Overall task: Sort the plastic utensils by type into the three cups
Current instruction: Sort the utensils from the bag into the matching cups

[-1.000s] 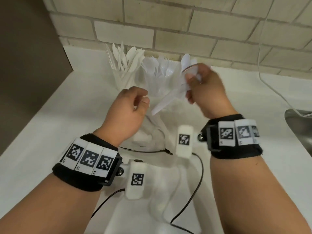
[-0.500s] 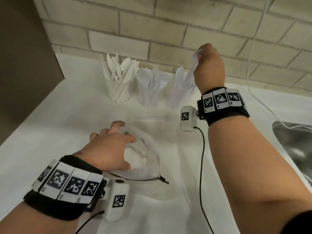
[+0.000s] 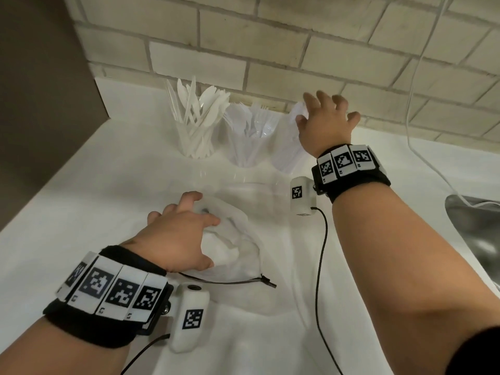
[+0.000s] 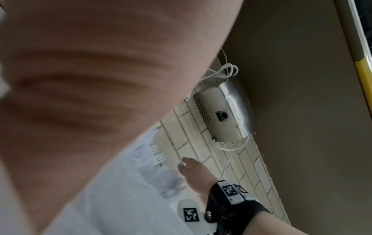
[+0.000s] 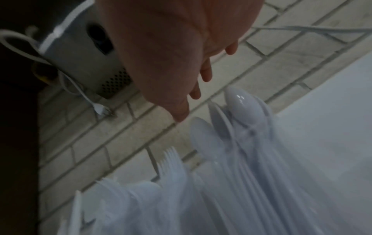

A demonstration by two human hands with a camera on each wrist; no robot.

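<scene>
Three clear cups stand in a row by the brick wall: a knife cup (image 3: pixel 196 131) on the left, a fork cup (image 3: pixel 247 136) in the middle and a spoon cup (image 3: pixel 288 150) on the right. My right hand (image 3: pixel 323 117) hovers over the spoon cup with fingers spread and nothing in them. In the right wrist view its fingertips (image 5: pixel 193 90) sit just above the spoon bowls (image 5: pixel 243 103), with forks (image 5: pixel 171 159) beside them. My left hand (image 3: pixel 180 231) rests with loosely spread fingers on a crumpled clear plastic bag (image 3: pixel 238 239) on the white counter. What is in the bag is hard to make out.
A steel sink (image 3: pixel 473 226) cuts into the counter at the right. A white cable (image 3: pixel 416 104) hangs down the brick wall. A dark panel (image 3: pixel 40 104) bounds the counter on the left. Black wrist-camera wires (image 3: pixel 322 253) trail over the counter.
My right hand carried a spoon from above the bag up to the right cup and let it go, and its fingers have spread. My left hand dropped onto the bag.
</scene>
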